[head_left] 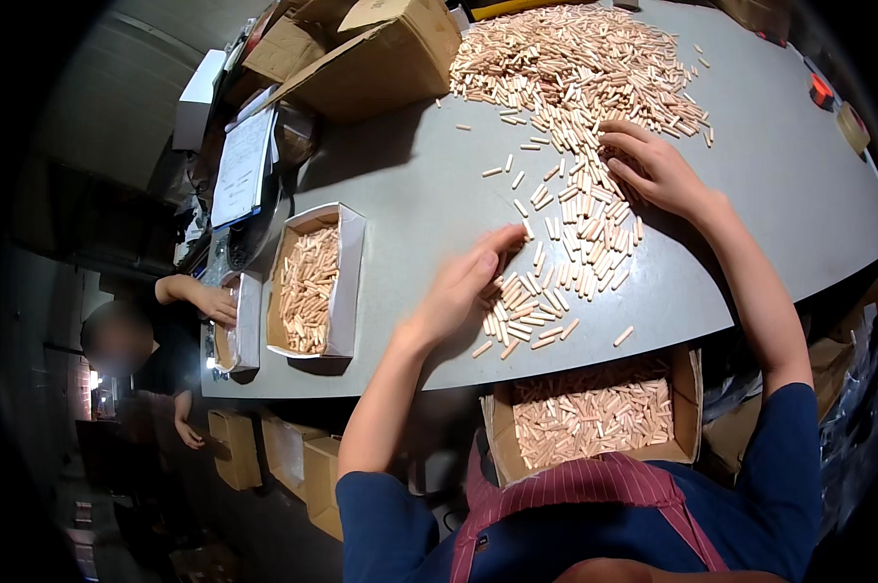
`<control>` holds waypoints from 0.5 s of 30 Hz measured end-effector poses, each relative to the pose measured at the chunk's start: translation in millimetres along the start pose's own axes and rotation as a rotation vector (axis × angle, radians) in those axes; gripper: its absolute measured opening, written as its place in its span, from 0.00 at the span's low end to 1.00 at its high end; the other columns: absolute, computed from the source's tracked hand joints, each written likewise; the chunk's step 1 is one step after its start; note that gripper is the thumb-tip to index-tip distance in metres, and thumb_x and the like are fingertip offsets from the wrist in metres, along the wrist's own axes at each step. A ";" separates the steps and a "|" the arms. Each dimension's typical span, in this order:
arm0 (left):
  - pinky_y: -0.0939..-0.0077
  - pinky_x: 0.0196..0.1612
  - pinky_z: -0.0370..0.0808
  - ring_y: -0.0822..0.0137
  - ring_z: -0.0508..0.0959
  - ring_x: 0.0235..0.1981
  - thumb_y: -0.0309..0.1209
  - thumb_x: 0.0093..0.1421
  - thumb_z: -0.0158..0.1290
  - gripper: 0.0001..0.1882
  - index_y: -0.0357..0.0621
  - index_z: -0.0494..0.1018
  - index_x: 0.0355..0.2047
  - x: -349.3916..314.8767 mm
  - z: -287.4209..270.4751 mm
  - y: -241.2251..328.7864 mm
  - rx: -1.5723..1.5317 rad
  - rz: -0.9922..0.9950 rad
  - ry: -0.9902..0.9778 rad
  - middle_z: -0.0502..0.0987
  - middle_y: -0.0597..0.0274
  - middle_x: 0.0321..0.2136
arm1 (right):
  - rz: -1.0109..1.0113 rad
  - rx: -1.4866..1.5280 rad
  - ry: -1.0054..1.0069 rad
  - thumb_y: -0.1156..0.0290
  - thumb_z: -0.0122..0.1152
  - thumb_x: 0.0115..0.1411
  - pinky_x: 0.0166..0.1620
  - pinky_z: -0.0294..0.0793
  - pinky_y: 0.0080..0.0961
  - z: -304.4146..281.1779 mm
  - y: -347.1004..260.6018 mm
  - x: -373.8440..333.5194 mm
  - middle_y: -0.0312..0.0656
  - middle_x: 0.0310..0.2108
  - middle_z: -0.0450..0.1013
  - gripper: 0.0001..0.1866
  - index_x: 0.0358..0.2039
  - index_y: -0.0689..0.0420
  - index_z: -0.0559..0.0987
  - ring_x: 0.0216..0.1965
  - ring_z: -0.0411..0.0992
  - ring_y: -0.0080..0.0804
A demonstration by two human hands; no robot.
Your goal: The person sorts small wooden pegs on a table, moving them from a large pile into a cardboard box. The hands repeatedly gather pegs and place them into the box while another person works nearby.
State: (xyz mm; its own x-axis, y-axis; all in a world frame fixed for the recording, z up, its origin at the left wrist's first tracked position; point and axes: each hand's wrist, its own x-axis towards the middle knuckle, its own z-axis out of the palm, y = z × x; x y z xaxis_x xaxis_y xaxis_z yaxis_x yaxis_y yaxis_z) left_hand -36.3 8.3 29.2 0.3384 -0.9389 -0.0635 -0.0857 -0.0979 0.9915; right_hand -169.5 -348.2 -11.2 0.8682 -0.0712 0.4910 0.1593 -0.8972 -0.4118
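Both hands were laid open on the grey desk, nothing being clasped. The left hand was spread over a small near cluster of wooden dowels; the right hand was pressed flat at the near edge of the large far pile. A dowel-filled cardboard box was set near, below the desk edge, and a white box to the left.

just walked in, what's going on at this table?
A person in a striped apron is working through short wooden dowels heaped on a grey table. The right hand rests on the heap's near edge; the left hand sweeps a small batch toward the table edge, above a half-full cardboard box. Another box of dowels sits left, where a co-worker's hand touches a third box.
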 end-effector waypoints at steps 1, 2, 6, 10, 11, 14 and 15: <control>0.59 0.77 0.53 0.53 0.60 0.76 0.49 0.79 0.39 0.35 0.32 0.62 0.73 -6.5 9.1 6.7 -0.218 -0.054 -0.039 0.65 0.44 0.73 | 0.002 0.000 -0.003 0.67 0.61 0.72 0.61 0.76 0.39 2.6 2.9 -0.4 0.48 0.65 0.71 0.18 0.59 0.59 0.77 0.61 0.75 0.50; 0.58 0.77 0.54 0.53 0.60 0.76 0.49 0.79 0.39 0.35 0.31 0.61 0.73 -12.4 10.0 5.3 -0.233 -0.014 -0.006 0.65 0.45 0.72 | 0.003 0.000 -0.007 0.67 0.61 0.72 0.62 0.76 0.39 4.1 5.1 -0.4 0.48 0.65 0.71 0.18 0.59 0.59 0.77 0.61 0.75 0.50; 0.54 0.76 0.57 0.51 0.67 0.72 0.49 0.80 0.36 0.34 0.29 0.64 0.70 -33.7 -10.4 4.6 -0.086 0.155 0.196 0.68 0.46 0.70 | -0.010 -0.032 0.063 0.66 0.63 0.69 0.59 0.78 0.38 5.9 11.0 -1.5 0.49 0.63 0.72 0.21 0.59 0.61 0.77 0.58 0.76 0.50; 0.59 0.76 0.57 0.54 0.66 0.72 0.43 0.79 0.39 0.30 0.29 0.66 0.69 -59.9 -12.9 -0.7 0.175 0.075 0.355 0.70 0.46 0.69 | -0.018 -0.020 0.052 0.67 0.63 0.69 0.59 0.78 0.37 4.2 3.2 0.8 0.48 0.63 0.72 0.20 0.58 0.62 0.77 0.57 0.76 0.49; 0.61 0.77 0.56 0.56 0.65 0.73 0.42 0.79 0.40 0.30 0.28 0.66 0.69 -66.8 -10.5 -3.9 0.216 0.039 0.369 0.70 0.45 0.69 | -0.024 -0.004 0.048 0.67 0.63 0.69 0.59 0.78 0.37 5.1 4.1 0.7 0.48 0.63 0.72 0.20 0.58 0.62 0.77 0.57 0.77 0.49; 0.62 0.76 0.57 0.56 0.64 0.74 0.39 0.78 0.41 0.29 0.28 0.64 0.70 -84.0 2.7 -21.6 0.275 0.047 0.381 0.69 0.46 0.70 | -0.047 -0.020 0.053 0.68 0.63 0.69 0.59 0.78 0.37 6.1 2.5 1.7 0.48 0.63 0.72 0.20 0.58 0.62 0.77 0.57 0.77 0.49; 0.61 0.76 0.55 0.52 0.62 0.75 0.36 0.77 0.41 0.30 0.28 0.61 0.72 -89.3 5.5 -22.1 0.424 0.056 0.350 0.67 0.44 0.71 | -0.017 -0.022 0.007 0.67 0.62 0.71 0.62 0.76 0.39 4.6 2.9 1.5 0.49 0.67 0.70 0.21 0.61 0.59 0.77 0.61 0.75 0.52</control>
State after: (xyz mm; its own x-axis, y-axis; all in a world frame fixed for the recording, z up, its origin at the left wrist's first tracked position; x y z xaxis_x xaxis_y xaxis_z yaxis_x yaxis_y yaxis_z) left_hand -69.8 92.5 12.3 0.6073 -0.7879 0.1016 -0.4581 -0.2428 0.8551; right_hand -165.6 -348.9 -15.1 0.8622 -0.0592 0.5032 0.1634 -0.9076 -0.3867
